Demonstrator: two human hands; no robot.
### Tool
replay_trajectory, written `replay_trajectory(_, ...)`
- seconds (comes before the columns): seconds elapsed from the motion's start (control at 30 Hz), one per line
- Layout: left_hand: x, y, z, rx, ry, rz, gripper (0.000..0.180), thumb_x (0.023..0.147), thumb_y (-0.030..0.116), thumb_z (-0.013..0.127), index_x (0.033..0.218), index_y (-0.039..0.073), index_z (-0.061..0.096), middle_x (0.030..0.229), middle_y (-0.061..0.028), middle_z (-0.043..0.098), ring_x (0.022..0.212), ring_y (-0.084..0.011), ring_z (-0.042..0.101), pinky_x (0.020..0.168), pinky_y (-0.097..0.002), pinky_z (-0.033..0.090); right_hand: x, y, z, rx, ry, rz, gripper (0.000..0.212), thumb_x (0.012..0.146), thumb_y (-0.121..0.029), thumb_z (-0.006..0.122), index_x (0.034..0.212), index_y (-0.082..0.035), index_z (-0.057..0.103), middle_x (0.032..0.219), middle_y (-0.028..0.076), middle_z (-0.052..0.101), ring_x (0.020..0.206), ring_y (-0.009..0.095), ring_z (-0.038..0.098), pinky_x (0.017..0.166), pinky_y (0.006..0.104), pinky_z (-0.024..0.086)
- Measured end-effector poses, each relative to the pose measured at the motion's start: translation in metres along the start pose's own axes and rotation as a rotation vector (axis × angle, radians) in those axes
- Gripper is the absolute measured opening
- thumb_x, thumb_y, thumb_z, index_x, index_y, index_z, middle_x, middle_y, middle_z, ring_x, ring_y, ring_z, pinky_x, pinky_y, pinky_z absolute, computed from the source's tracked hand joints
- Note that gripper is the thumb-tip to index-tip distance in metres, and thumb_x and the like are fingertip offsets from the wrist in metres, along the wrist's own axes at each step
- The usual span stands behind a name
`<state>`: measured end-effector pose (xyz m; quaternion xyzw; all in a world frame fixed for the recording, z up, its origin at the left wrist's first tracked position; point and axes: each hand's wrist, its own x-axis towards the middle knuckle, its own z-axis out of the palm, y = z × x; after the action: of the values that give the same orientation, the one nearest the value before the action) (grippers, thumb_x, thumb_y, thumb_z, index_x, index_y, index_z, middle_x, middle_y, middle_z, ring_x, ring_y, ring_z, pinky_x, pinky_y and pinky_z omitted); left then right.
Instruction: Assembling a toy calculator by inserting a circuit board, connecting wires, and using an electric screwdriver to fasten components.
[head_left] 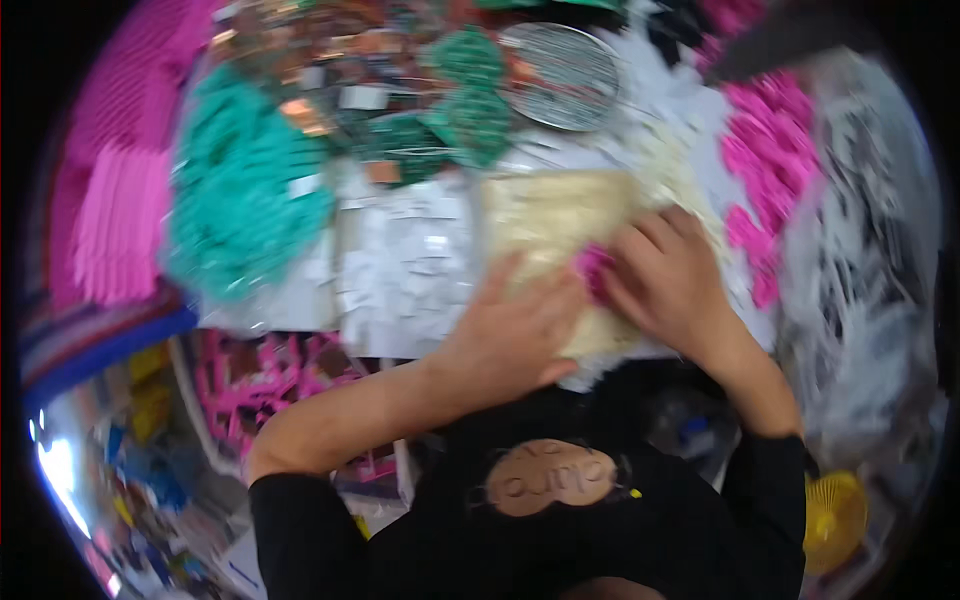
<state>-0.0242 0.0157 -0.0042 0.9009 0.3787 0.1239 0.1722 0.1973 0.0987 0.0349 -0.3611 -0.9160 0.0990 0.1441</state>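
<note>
A cream-coloured square pad or packet (560, 205) lies on the white worktop in front of me. My left hand (522, 318) rests on its lower left part, fingers stretched out and close together, somewhat blurred. Over its right side, my right hand (668, 285) has bent fingers and thumb closed on a small magenta piece (593, 270). The piece sits between my two hands, and its exact kind is too blurred to tell. Left of the pad are many small white tags or cards (410, 262), spread in a layer.
A teal bundle in clear plastic (245, 190) lies at the left, beside stacked pink pieces (122, 225). Behind the pad stands a round metal tin (562, 78). Loose pink pieces (770, 130) and a clear bag of grey strips (865, 240) lie right. A pink-filled box (265, 375) is lower left.
</note>
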Motion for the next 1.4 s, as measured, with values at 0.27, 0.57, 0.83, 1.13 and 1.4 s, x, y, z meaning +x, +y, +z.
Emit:
replay_trajectory(0.27,-0.019,-0.083,-0.111,-0.533,0.461,-0.156,0.045,0.086,0.019,0.077,0.127,0.004,0.063,0.133,-0.0149,0.062,0.129,-0.0304,0.057,0.11,-0.0415,0.043,-0.017,-0.017,0.006,0.166,-0.007,0.012,0.029,0.068,-0.004,0.077,0.094,-0.006,0.065,0.091,0.012,0.057,0.087,0.034,0.053,0.078,0.045,0.045)
replay_trajectory(0.57,-0.235,-0.244,-0.326,0.327,0.317,-1.343,0.064,0.085,0.055,0.077,0.117,0.0,0.068,0.095,-0.0139,0.071,0.084,-0.0223,0.066,0.073,-0.0354,0.052,-0.017,-0.02,0.014,0.22,0.005,-0.034,0.028,0.067,-0.005,0.078,0.092,-0.007,0.064,0.09,0.011,0.057,0.087,0.034,0.053,0.076,0.0448,0.044)
replay_trajectory(0.83,-0.209,-0.226,-0.328,0.773,0.887,-1.215,0.072,0.092,0.057,0.067,0.132,-0.003,0.064,0.124,-0.0263,0.068,0.115,-0.038,0.065,0.103,-0.0444,0.048,-0.026,0.001,0.001,0.192,0.06,-0.05,0.035,0.072,-0.014,0.081,0.104,-0.009,0.066,0.094,0.009,0.061,0.086,0.032,0.055,0.079,0.0443,0.044)
replay_trajectory(1.13,-0.022,0.045,-0.087,-0.109,0.152,-0.042,0.056,0.086,0.012,0.078,0.133,-0.003,0.053,0.125,-0.0178,0.061,0.116,-0.034,0.057,0.102,-0.0437,0.045,-0.028,-0.067,0.003,1.597,0.213,0.262,0.078,0.091,-0.032,0.078,0.151,-0.002,0.04,0.138,0.013,0.057,0.123,0.019,0.055,0.099,0.0365,0.048)
replay_trajectory(1.4,-0.001,0.042,-0.06,-1.568,0.267,-0.605,0.075,0.095,-0.005,0.057,0.159,0.0,0.019,0.127,-0.0143,0.061,0.1,-0.0186,0.066,0.085,-0.0307,0.055,-0.054,0.006,-0.069,1.283,-0.379,0.173,0.047,0.094,-0.028,0.073,0.132,-0.005,0.061,0.117,0.009,0.071,0.106,0.018,0.066,0.094,0.0349,0.051)
